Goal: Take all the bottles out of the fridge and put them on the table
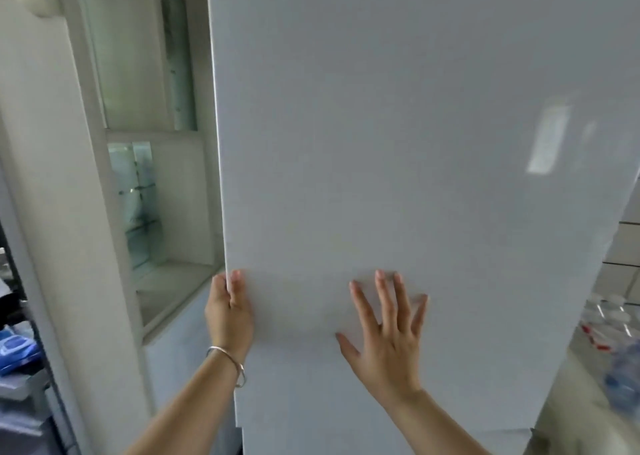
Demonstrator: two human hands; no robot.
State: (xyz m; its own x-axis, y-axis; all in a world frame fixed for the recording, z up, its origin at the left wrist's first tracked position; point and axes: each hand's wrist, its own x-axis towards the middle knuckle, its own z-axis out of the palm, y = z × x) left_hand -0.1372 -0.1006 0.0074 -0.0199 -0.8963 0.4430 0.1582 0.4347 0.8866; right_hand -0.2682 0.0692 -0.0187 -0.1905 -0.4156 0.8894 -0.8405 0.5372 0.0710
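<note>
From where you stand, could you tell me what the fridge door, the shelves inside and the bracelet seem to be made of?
Door: smooth white glossy panel, probably painted metal or plastic; it mirrors a bright window patch.
Shelves: look like clear glass with white trim; greenish see-through panels show, though blurred.
Bracelet on the left wrist: thin silvery bangle, likely metal, with a slight shine.

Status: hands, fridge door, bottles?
Left hand grips fridge door edge; right hand flat on its front. Door ajar, visible shelves bare. Bottles on table, right. Nothing blocking.
</note>
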